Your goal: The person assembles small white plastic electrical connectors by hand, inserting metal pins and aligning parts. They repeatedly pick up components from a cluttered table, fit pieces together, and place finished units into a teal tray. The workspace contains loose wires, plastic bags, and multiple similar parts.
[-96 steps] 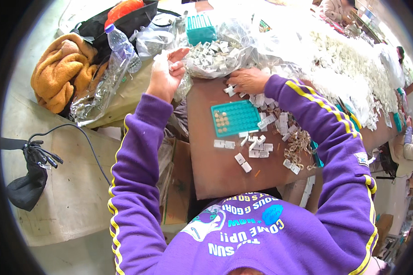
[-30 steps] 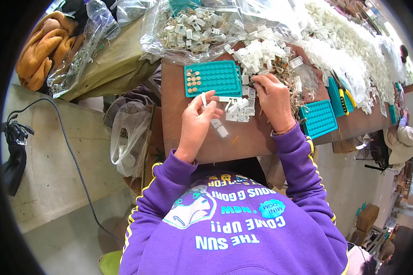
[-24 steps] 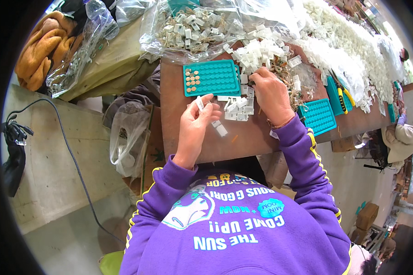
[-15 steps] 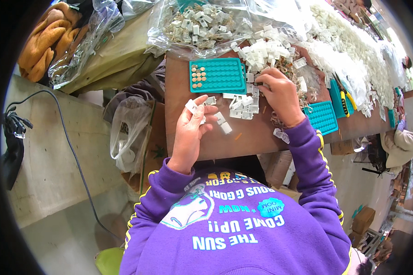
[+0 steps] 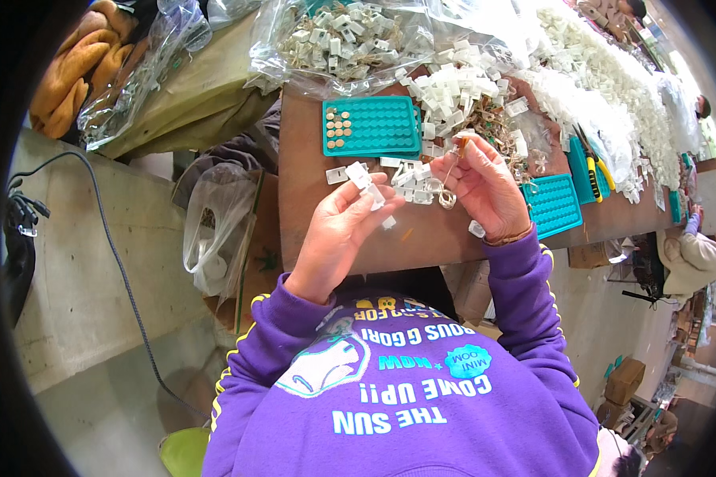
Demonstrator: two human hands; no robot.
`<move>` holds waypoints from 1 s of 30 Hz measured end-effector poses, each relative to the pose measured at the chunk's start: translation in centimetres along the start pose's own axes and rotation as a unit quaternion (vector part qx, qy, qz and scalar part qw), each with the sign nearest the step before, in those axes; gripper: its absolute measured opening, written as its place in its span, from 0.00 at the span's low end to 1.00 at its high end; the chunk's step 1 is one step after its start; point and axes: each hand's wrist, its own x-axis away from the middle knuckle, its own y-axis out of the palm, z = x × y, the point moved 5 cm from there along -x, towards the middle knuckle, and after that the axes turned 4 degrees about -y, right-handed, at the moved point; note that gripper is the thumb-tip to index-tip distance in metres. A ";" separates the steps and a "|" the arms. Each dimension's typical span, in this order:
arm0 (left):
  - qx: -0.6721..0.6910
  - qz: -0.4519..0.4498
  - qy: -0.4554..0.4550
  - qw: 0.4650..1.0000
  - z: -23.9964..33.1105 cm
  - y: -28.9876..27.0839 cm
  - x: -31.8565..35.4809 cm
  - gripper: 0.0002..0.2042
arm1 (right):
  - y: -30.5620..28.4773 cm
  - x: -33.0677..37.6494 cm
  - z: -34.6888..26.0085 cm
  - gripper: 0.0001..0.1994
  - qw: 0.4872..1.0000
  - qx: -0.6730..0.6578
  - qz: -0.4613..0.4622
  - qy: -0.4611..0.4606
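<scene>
My left hand (image 5: 344, 222) pinches a small white plastic case (image 5: 359, 176), its open lid part spread near the fingertips. My right hand (image 5: 492, 195) is closed on a small wired part (image 5: 462, 146); it has an orange-brown top and thin pale wires hanging below. The two hands are apart, level above the table. Beyond them lies a teal tray (image 5: 386, 127) with round dimples, and several coin-like discs (image 5: 338, 127) sit in its left columns. More white cases (image 5: 412, 184) lie between the hands.
A pile of white cases (image 5: 457, 91) rises behind my right hand. A clear bag (image 5: 346, 44) of wired parts is at the back. To the right are another teal tray (image 5: 554, 207) and yellow-black pliers (image 5: 593, 163). A plastic bag (image 5: 219, 226) hangs at the table's left edge.
My right hand has lifted away from the pile, nearer to me, with the wired part. My left hand has moved slightly right, and the white case in it has shifted.
</scene>
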 end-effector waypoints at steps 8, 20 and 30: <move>-0.052 0.031 0.093 0.994 0.1 -0.1 -0.1 0.15 | 2.7 0.8 3.5 0.08 0.990 0.095 -0.011 0.100; -0.096 0.052 0.172 0.979 0.5 -0.7 0.3 0.09 | 4.4 1.9 4.5 0.08 0.966 0.242 0.003 0.095; -0.123 0.025 0.079 0.989 0.2 -0.7 0.8 0.09 | 5.1 2.7 3.7 0.07 0.937 0.327 -0.030 0.118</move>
